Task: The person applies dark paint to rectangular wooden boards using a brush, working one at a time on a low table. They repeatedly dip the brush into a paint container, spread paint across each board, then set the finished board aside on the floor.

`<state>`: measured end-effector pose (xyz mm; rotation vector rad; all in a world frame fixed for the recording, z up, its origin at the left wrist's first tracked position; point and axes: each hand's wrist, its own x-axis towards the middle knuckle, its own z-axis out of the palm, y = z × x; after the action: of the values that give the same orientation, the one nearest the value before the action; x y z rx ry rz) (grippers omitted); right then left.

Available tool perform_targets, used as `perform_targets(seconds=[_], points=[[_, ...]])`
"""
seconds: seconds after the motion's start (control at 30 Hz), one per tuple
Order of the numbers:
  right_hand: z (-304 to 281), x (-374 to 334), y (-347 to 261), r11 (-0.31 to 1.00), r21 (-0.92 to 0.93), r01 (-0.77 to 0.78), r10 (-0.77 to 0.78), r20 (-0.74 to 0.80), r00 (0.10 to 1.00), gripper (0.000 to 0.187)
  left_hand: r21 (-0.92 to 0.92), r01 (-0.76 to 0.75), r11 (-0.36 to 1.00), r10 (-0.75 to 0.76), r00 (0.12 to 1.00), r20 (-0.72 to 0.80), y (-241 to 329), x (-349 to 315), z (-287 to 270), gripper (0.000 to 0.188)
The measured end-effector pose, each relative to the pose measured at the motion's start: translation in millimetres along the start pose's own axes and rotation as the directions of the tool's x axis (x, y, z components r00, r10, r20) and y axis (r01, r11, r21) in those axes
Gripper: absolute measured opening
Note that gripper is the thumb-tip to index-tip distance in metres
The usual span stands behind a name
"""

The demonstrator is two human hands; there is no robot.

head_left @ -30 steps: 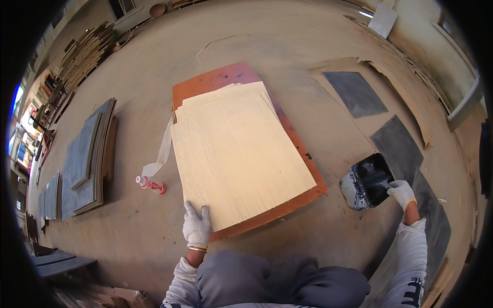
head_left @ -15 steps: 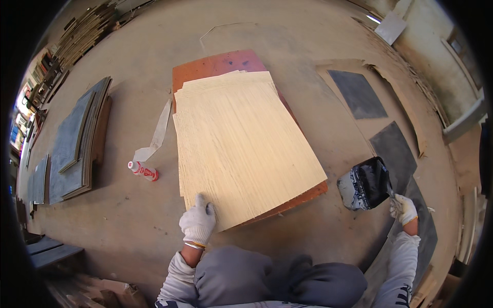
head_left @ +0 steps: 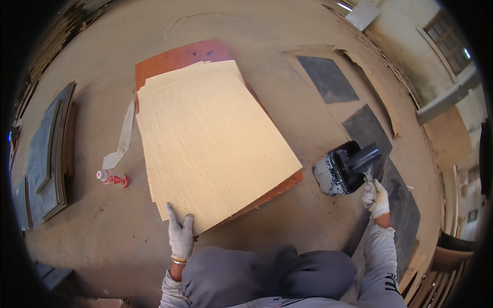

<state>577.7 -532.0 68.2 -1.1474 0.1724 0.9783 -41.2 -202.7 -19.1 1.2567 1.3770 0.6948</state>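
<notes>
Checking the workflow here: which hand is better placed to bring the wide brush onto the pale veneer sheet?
Probably the right hand: it grips the wide black brush at the black container. The left hand lies flat on the pale wooden veneer sheet.

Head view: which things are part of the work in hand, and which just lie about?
In use:
left hand on veneer sheets
right hand holding brush over black tub

Lying about:
red bottle
grey boards
dark panels
</notes>
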Motion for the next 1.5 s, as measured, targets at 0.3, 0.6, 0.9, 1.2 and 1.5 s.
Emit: perform_targets(seconds=[0.3, 0.6, 0.9, 1.2, 1.5], points=[[48.3, -10.1, 34.4, 0.678, -0.649, 0.345, -0.53, -0.107, 0.841, 0.048, 0.037, -0.129, 0.991, 0.129, 0.992, 0.001, 2.0, -2.1, -0.7, 0.082], [46.8, 0.5, 72.5, -0.274, -0.951, 0.144, -0.849, 0.309, 0.428, 0.063, -0.05, -0.17, 0.984, 0.17, 0.985, -0.007, -13.8, 3.0, 5.0, 0.083], [296.0, -8.0, 157.5, -0.105, -0.684, 0.722, -0.418, 0.689, 0.592, 0.055, -0.144, -0.063, 0.988, 0.063, 0.998, -0.005, -8.9, 3.2, -4.1, 0.084], [346.0, -11.5, 224.1, -0.4, -0.6, 0.693, 0.155, 0.701, 0.696, 0.055, 0.743, 0.12, 0.659, -0.155, 0.988, -0.023, 65.7, 21.7, -49.4, 0.062], [404.1, 14.9, 200.6, -0.718, -0.498, 0.486, 0.113, 0.606, 0.787, 0.06, 0.793, -0.137, 0.593, 0.313, 0.947, -0.071, 50.6, 168.1, -39.2, 0.078]])
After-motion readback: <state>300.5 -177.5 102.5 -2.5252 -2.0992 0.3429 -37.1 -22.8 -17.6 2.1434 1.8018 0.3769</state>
